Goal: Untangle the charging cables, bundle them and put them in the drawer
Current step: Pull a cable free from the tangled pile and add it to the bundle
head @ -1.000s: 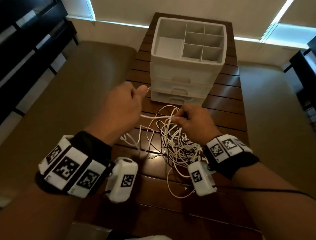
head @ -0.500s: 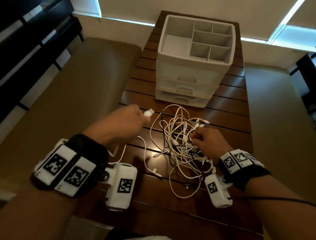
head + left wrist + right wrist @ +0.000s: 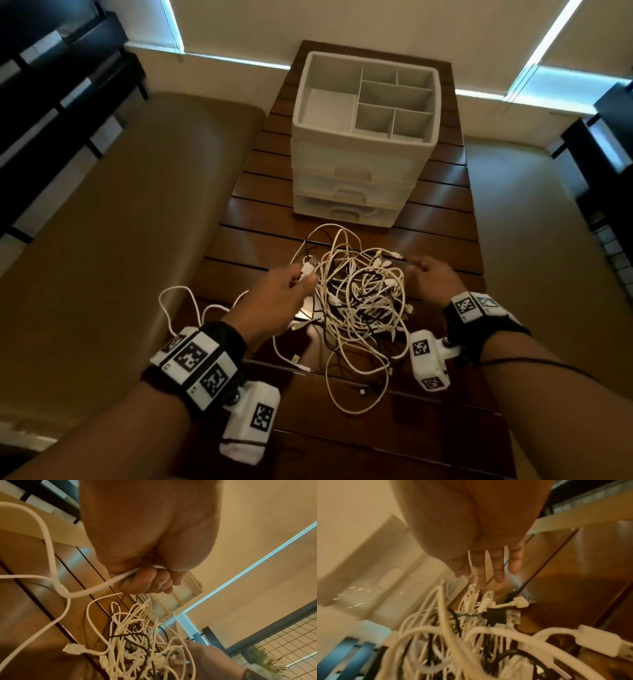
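Observation:
A tangle of white and black charging cables lies on the slatted wooden table, in front of a white drawer unit whose three drawers are closed. My left hand is at the tangle's left edge and grips one white cable near its plug. That cable trails off in a loop to the left. My right hand hovers at the tangle's upper right. Its fingers are straight and spread and hold nothing.
The drawer unit's top tray has several empty compartments. A tan padded bench runs along the table's left side, with another tan surface to the right. Dark shelving stands at the far left.
My left hand has come back right to the tangle, still holding its white cable. My right hand has let go of the tangle, opened and shifted to its right edge.

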Demonstrator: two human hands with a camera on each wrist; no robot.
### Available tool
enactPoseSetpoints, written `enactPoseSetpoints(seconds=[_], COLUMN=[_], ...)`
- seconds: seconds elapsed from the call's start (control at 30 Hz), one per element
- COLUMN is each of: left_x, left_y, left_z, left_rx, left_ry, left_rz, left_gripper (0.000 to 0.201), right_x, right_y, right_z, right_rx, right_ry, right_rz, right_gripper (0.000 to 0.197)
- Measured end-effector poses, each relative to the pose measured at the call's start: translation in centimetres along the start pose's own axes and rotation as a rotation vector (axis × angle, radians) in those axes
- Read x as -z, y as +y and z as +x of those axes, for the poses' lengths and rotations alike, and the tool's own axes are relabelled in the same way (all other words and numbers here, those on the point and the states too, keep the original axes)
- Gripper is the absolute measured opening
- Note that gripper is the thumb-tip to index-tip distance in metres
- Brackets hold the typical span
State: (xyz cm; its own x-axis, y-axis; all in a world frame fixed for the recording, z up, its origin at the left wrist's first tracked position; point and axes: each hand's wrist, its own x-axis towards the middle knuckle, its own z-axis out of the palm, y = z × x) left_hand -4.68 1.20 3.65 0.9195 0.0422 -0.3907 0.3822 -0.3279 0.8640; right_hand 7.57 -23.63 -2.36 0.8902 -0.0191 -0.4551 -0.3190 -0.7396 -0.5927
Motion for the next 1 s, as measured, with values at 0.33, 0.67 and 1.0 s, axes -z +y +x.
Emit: enactPoseSetpoints(seconds=[0.33,0.67,1.0], left_x=[-0.7,-0.4,0.0], left_y=[-0.2,0.4,1.2], left_z=[1.2,4.0,5.9], left_rx=[-0.066,-0.086,-0.108], left_ry=[0.005,0.025,0.073], left_rz=[0.026,0.079,-0.013], left_gripper=[0.024,0.022,0.030], right_x=[-1.5,-5.1,-1.5], right_y=[-3.1,-2.3,-6.3], right_z=[4.1,5.4,0.3], right_rx=[0.126,0.038,0.271], right_ry=[0.013,-0.112,0.030], right_rz=[-0.290,-0.503,0.022], right_gripper=[0.022,0.054,0.015])
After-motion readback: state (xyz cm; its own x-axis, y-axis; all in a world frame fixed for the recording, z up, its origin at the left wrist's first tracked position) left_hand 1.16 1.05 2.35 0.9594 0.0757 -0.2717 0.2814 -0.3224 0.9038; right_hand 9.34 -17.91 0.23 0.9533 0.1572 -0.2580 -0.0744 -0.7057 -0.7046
